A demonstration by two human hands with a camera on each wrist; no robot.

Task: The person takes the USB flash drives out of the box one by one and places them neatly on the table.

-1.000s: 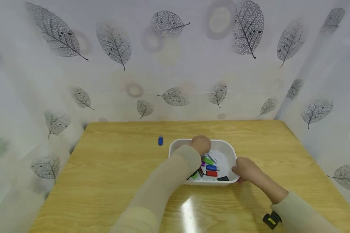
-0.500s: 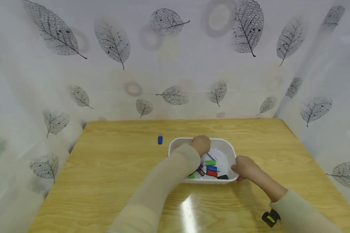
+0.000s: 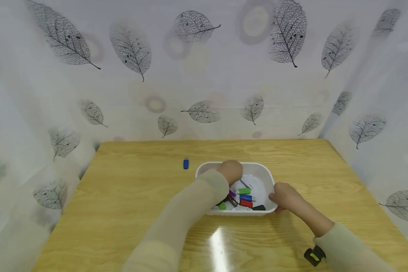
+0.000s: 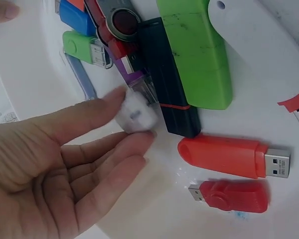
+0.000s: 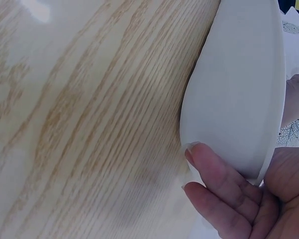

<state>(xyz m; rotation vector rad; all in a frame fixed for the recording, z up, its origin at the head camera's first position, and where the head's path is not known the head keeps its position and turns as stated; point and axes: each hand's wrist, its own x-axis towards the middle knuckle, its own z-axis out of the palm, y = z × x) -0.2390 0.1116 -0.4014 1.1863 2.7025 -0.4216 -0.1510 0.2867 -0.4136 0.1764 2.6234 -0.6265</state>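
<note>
My left hand (image 4: pixel 84 154) reaches down into a white plastic bin (image 3: pixel 266 181). Between its thumb and fingertips it pinches a small white USB stick (image 4: pixel 138 113), blurred, with what looks like a clear end. Around it lie a black stick (image 4: pixel 167 74), a large green one (image 4: pixel 197 55), an orange-red one (image 4: pixel 222 155), a red one (image 4: pixel 234 195) and a white one (image 4: pixel 259 40). The head view hides these fingers behind the wrist. My right hand (image 3: pixel 286 196) grips the bin's right end, thumb over the rim and fingers against the outer wall (image 5: pixel 234 94).
A lone blue USB stick (image 3: pixel 185 163) lies on the wooden table (image 3: pixel 129 196), left of the bin. Other sticks, among them a green one (image 3: pixel 244 191) and a red one (image 3: pixel 246 203), lie inside near the front wall. A leaf-patterned curtain (image 3: pixel 204 75) stands behind the table.
My left hand has shifted slightly left inside the bin. Some USB sticks there have moved, and the green one has turned more level. The right hand keeps its grip.
</note>
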